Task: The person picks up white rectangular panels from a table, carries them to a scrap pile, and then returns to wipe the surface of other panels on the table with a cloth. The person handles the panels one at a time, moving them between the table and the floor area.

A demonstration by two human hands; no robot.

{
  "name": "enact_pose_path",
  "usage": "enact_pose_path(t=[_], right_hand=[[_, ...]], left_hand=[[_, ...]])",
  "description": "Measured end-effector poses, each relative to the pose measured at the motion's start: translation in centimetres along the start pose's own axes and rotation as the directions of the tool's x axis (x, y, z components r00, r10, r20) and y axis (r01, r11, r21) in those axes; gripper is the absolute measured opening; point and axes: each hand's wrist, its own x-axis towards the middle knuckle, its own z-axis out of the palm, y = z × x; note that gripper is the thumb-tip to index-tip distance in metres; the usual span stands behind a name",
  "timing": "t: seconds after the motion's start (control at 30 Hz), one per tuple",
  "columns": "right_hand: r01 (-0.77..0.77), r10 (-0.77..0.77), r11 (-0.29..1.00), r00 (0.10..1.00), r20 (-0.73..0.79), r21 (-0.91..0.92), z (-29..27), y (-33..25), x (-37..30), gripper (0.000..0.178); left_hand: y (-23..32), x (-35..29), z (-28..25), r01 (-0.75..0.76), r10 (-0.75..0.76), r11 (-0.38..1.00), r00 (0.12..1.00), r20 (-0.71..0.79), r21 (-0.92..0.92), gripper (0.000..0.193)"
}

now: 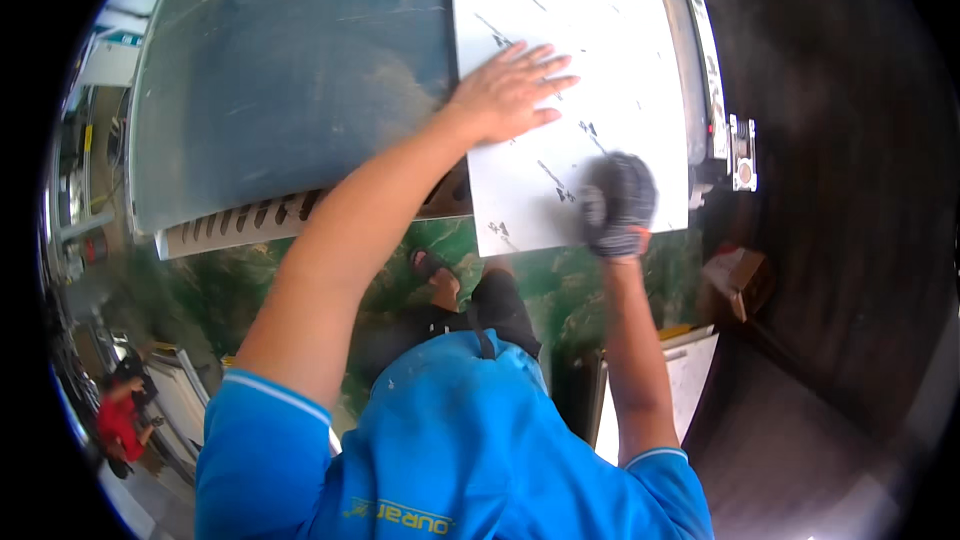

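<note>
A white sheet (pixel 610 60) with scattered dark streaks and marks lies on the right part of a large grey-blue work table (pixel 290 70), its near end reaching past the table's front edge. My bare left hand (pixel 508 95) rests palm down on the sheet near its left edge, fingers spread. Over the near right part of the sheet is my right hand (pixel 618 202), in a dark grey knitted glove with an orange cuff trim. It is blurred by motion, and its fingers cannot be made out.
A slotted strip (pixel 250 218) runs along the table's front. At the right edge sits a small metal fitting (pixel 743 153). A cardboard box (pixel 740 278) and a white panel (pixel 690 380) stand at lower right. Another person in red (pixel 120 422) is far off at lower left.
</note>
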Motion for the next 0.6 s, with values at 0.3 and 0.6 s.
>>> enact_pose_path(t=[0.3,0.6], right_hand=[[0.124,-0.266,0.881,0.928,0.260,0.457,6.8,-17.7,0.4,0.078],[-0.443,0.260,0.704,0.888,-0.378,-0.556,-9.7,16.5,-2.9,0.058]], left_hand=[[0.0,1.0,-2.6,-0.120,0.106,0.990,0.979,0.172,0.075,0.060],[0.6,1.4,-3.3,-0.098,0.090,0.995,0.972,0.215,0.025,0.062]])
